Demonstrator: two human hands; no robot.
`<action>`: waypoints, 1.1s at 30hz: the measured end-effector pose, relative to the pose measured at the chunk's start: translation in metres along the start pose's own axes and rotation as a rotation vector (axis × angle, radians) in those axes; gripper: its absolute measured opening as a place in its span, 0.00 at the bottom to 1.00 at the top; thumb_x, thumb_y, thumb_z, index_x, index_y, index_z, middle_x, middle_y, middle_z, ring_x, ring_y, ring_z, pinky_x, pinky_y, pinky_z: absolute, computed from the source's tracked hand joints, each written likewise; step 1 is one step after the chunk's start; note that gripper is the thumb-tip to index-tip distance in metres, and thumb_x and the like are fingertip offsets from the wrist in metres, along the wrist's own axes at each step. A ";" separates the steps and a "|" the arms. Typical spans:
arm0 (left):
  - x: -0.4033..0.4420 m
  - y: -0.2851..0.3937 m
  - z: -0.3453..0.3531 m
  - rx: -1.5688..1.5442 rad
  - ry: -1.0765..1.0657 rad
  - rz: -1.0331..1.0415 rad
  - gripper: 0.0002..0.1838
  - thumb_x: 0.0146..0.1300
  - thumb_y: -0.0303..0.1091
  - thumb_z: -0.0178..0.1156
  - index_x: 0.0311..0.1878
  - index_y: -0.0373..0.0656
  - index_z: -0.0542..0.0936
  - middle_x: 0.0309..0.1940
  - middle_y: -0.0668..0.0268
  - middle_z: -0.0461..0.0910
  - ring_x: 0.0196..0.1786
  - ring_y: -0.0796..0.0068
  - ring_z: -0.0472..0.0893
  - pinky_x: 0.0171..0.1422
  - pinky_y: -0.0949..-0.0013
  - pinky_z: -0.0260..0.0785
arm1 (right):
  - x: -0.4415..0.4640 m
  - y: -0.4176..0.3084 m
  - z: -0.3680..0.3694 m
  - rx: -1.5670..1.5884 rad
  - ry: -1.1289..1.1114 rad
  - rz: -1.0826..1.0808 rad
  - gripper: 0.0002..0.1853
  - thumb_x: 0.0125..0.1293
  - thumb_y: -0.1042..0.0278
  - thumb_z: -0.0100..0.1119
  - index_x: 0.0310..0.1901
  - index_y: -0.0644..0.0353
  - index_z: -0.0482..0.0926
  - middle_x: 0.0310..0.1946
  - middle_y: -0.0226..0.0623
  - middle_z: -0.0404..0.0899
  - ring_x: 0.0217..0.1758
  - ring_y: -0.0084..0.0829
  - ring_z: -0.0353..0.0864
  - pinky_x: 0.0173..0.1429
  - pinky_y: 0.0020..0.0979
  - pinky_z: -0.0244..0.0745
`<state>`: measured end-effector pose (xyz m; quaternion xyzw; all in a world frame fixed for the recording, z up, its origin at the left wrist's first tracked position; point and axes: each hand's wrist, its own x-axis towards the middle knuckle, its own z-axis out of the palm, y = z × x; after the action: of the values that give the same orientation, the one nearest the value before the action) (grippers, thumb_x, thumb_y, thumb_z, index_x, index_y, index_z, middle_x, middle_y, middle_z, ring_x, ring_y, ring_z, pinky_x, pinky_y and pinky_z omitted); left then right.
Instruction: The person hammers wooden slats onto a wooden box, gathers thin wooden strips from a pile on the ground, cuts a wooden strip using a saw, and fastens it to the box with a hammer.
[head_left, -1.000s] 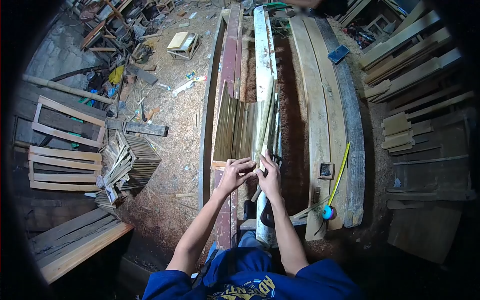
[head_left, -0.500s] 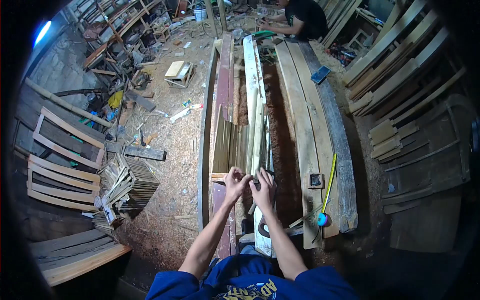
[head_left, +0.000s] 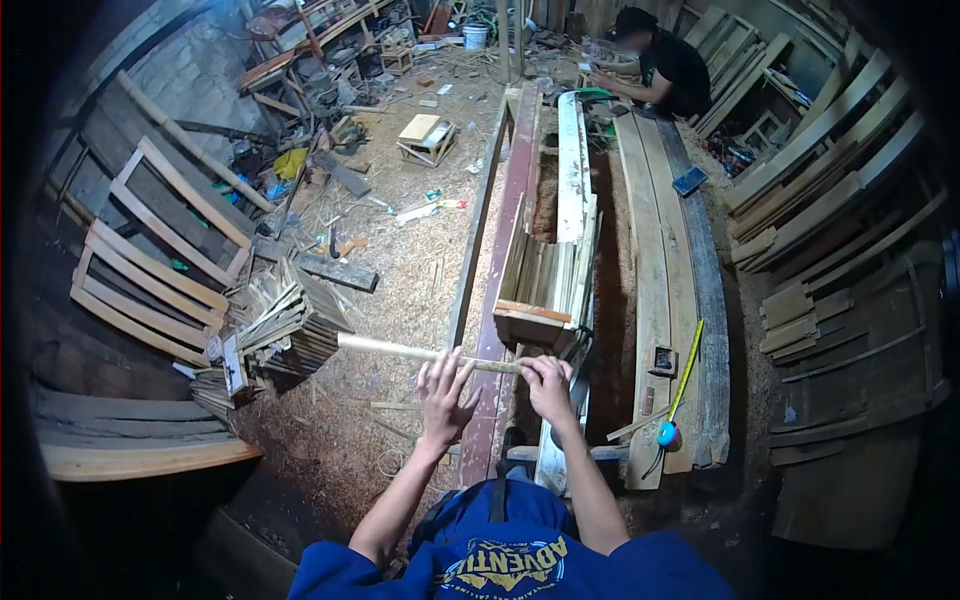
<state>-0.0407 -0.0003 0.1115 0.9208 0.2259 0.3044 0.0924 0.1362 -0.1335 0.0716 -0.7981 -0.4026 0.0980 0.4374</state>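
Note:
A slim pale wooden strip [head_left: 390, 347] is held up crosswise in front of me, its far end sticking out to the left. My right hand [head_left: 552, 392] pinches the strip's right end. Around its middle is my left hand [head_left: 446, 402], the fingers reaching over the strip. Just beyond my hands, an open-topped wooden box [head_left: 532, 318] holds a stack of thin wooden strips [head_left: 545, 268]. It rests across a reddish painted beam [head_left: 489, 405] and a white-painted plank [head_left: 572, 150].
To the right, long planks [head_left: 650, 230] bear a tape measure [head_left: 669, 434], a small square box [head_left: 662, 361] and a blue tray [head_left: 689, 181]. A strip bundle [head_left: 300, 320] and curved frames [head_left: 150, 290] stand left. Another person [head_left: 680, 75] crouches at the back right.
My hands have moved from the stacked strips toward me, bringing one strip out and turning it crosswise. My view has swung left and tilted up.

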 end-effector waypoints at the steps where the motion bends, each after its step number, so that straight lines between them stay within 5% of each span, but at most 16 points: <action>1: -0.007 -0.006 -0.007 -0.003 0.005 -0.009 0.33 0.58 0.37 0.75 0.69 0.50 0.78 0.71 0.60 0.75 0.74 0.60 0.71 0.81 0.47 0.50 | -0.002 -0.013 -0.004 -0.019 -0.015 -0.030 0.08 0.72 0.67 0.59 0.46 0.51 0.89 0.42 0.34 0.86 0.55 0.37 0.81 0.67 0.41 0.58; 4: -0.035 -0.023 -0.017 -0.135 -0.134 0.134 0.29 0.61 0.34 0.73 0.67 0.49 0.81 0.62 0.58 0.83 0.66 0.60 0.80 0.76 0.50 0.64 | -0.016 -0.046 -0.006 -0.071 -0.052 -0.074 0.08 0.71 0.68 0.60 0.45 0.51 0.88 0.42 0.33 0.85 0.55 0.36 0.81 0.66 0.42 0.58; 6: -0.060 -0.026 -0.019 -0.317 -0.155 0.110 0.24 0.62 0.31 0.71 0.62 0.45 0.84 0.47 0.57 0.89 0.50 0.59 0.88 0.57 0.58 0.79 | -0.032 -0.063 -0.006 -0.072 -0.094 -0.069 0.07 0.70 0.69 0.61 0.44 0.51 0.88 0.40 0.33 0.85 0.55 0.36 0.81 0.67 0.44 0.57; 7: -0.073 -0.021 -0.022 -0.400 -0.099 0.077 0.23 0.62 0.29 0.72 0.61 0.43 0.85 0.38 0.57 0.89 0.39 0.58 0.89 0.43 0.62 0.81 | -0.042 -0.070 -0.004 -0.103 -0.071 -0.076 0.07 0.69 0.70 0.62 0.43 0.51 0.89 0.40 0.33 0.85 0.54 0.36 0.80 0.67 0.44 0.57; 10: -0.117 -0.016 -0.022 -0.569 -0.150 0.046 0.24 0.63 0.30 0.72 0.63 0.43 0.84 0.38 0.57 0.89 0.38 0.58 0.89 0.41 0.63 0.80 | -0.068 -0.078 0.011 -0.133 -0.040 -0.054 0.07 0.68 0.70 0.62 0.43 0.50 0.89 0.40 0.34 0.85 0.55 0.37 0.80 0.67 0.44 0.57; 14: -0.175 -0.016 -0.004 -0.480 -0.193 -0.044 0.24 0.63 0.32 0.72 0.63 0.44 0.83 0.44 0.59 0.90 0.45 0.62 0.90 0.71 0.47 0.72 | -0.108 -0.074 0.050 -0.197 0.086 0.000 0.13 0.69 0.69 0.63 0.54 0.51 0.87 0.49 0.37 0.85 0.62 0.40 0.78 0.72 0.43 0.60; 16: -0.193 -0.016 0.004 -0.557 -0.084 -0.150 0.23 0.63 0.34 0.72 0.62 0.45 0.84 0.46 0.59 0.90 0.47 0.62 0.90 0.78 0.45 0.65 | -0.131 -0.070 0.062 -0.208 0.099 0.041 0.20 0.68 0.67 0.64 0.62 0.53 0.82 0.58 0.39 0.82 0.67 0.42 0.75 0.75 0.44 0.58; 21: -0.219 -0.021 0.038 -0.547 -0.114 -0.429 0.20 0.64 0.37 0.72 0.57 0.42 0.87 0.46 0.57 0.90 0.51 0.61 0.89 0.81 0.41 0.58 | -0.193 -0.041 0.086 -0.243 0.045 0.161 0.20 0.69 0.66 0.63 0.62 0.55 0.81 0.58 0.44 0.80 0.68 0.46 0.73 0.75 0.47 0.61; 30: -0.247 -0.053 0.195 -0.275 -0.060 -0.457 0.17 0.65 0.36 0.71 0.55 0.43 0.88 0.46 0.57 0.90 0.58 0.57 0.87 0.84 0.33 0.42 | -0.273 0.054 0.142 -0.175 0.024 0.427 0.17 0.72 0.67 0.61 0.60 0.58 0.83 0.59 0.43 0.81 0.68 0.44 0.73 0.77 0.45 0.60; 31: -0.245 -0.058 0.213 -0.246 -0.092 -0.462 0.18 0.66 0.37 0.71 0.58 0.44 0.87 0.49 0.58 0.89 0.62 0.56 0.84 0.84 0.32 0.40 | -0.277 0.061 0.149 -0.171 0.037 0.431 0.17 0.72 0.68 0.61 0.60 0.58 0.83 0.59 0.43 0.81 0.67 0.45 0.74 0.77 0.45 0.61; 33: -0.253 -0.070 0.260 -0.111 -0.211 -0.434 0.27 0.75 0.41 0.61 0.74 0.46 0.75 0.74 0.57 0.73 0.81 0.57 0.65 0.85 0.31 0.35 | -0.286 0.082 0.167 -0.136 0.070 0.408 0.17 0.71 0.70 0.61 0.59 0.59 0.83 0.58 0.43 0.82 0.66 0.46 0.75 0.75 0.45 0.63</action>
<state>-0.0901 -0.0669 -0.2485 0.8709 0.3903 0.1914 0.2292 -0.0906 -0.2622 -0.1472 -0.8936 -0.2232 0.1293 0.3673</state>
